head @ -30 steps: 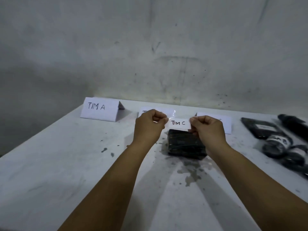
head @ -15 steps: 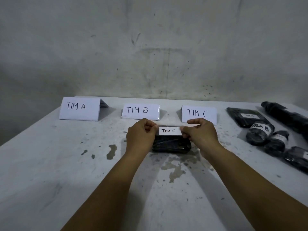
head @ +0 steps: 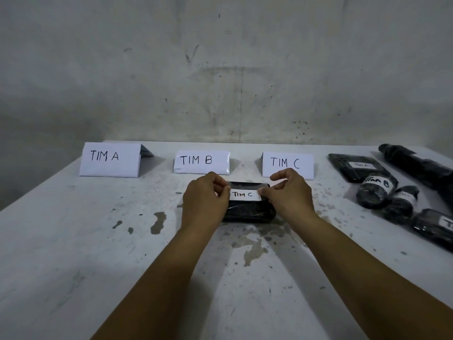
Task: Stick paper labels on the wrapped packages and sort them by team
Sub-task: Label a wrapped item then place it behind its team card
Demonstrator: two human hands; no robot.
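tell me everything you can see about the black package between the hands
The black package is a low, rounded block wrapped in glossy dark film that shines and creases like plastic. It lies flat on the white table, in front of the TIM B and TIM C signs. A white paper label reading TIM C lies across its top. The left hand and right hand pinch the label's two ends and hide the package's sides.

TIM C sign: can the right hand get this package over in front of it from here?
Probably yes. The right hand pinches the TIM C label on the black package, right in front of the TIM C sign. The table between shows bare. The left hand pinches the label's other end.
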